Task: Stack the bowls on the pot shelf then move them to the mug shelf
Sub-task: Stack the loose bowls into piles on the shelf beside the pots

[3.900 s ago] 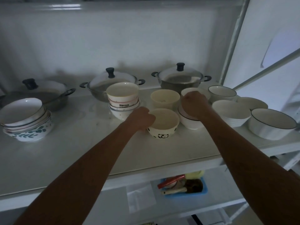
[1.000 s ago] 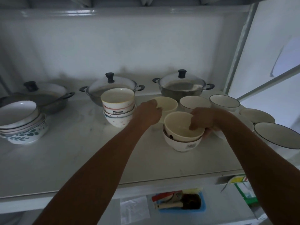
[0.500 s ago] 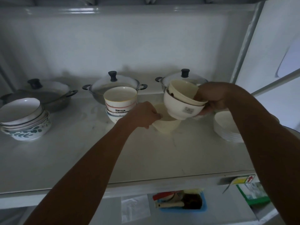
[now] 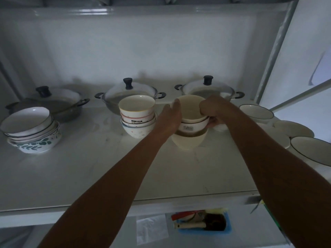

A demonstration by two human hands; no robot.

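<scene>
Well behind shelf edge: bowl stack

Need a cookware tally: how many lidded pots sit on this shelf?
3, along the back: left pot, centre pot, and right pot, partly behind the held bowls. None seem hidden.

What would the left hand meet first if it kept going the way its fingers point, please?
The left hand would probably meet the right-hand lidded pot near its left handle; depth is unclear.

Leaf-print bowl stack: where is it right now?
Head view: the leaf-print stack sits far left on the shelf, in front of the leftmost pot, well left of the middle stack.
</scene>
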